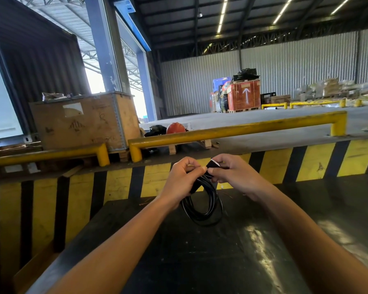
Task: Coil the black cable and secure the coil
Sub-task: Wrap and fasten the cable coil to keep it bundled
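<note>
The black cable (202, 206) hangs as a coil of several loops above the dark table (200, 262). My left hand (184, 179) grips the top of the coil, fingers curled around the bunched loops. Close beside it, my right hand (232, 171) pinches a short black strap (213, 164) with a pale edge, held at the top of the coil between thumb and forefinger. The two hands nearly touch. The lower loops dangle free just above the table surface.
A yellow-and-black striped dock edge (136, 183) rises behind the table. Yellow guard rails (232, 129) run along it. A wooden crate (83, 122) stands at the left, an orange helmet (175, 128) beside it, and a red crate (243, 95) far back.
</note>
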Available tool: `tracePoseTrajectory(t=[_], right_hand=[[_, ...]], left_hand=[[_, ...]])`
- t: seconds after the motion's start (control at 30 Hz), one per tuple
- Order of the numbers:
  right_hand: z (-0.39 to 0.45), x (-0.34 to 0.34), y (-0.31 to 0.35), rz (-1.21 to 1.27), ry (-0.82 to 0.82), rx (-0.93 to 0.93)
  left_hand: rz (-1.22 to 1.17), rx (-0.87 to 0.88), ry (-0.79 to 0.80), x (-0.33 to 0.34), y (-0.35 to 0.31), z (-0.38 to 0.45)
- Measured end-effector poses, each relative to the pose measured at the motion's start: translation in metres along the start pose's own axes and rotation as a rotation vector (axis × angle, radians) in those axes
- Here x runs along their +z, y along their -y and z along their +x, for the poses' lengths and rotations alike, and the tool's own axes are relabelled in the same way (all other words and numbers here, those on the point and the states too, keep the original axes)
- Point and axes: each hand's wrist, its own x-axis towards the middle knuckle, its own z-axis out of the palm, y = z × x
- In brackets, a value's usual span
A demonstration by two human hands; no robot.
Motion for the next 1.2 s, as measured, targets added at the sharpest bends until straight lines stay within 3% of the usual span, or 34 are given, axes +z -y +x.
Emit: tracePoseTrajectory(t=[0.2,0.33,0.43,0.63,0.97,1.2], right_hand=[[0.003,0.003,-0.002,0.008,-0.046,0.06],[-0.005,0.013,-0.002,-0.32,-0.217,-0.172],[-0.013,0.034,-0.007,-0.568,-0.201,-0.342],[-0.006,0.051,-0.022,-0.753,-0.194,-0.386],[-0.002,0.052,-0.028,-0.698,-0.238,-0.455],[-0.008,0.045,-0.028,-0.242,-0.27,-0.302]], left_hand=[[-0.034,-0.015,0.004,0.0,0.002,0.002],[-0.078,-0.146,-0.076,-0.002,0.005,0.006],[-0.134,-0.226,-0.094,-0.001,0.007,0.01],[-0.189,-0.309,-0.099,0.001,0.011,0.014],[-0.28,-0.406,-0.049,-0.005,0.015,0.013],[-0.211,-0.282,-0.02,-0.003,0.015,0.008]])
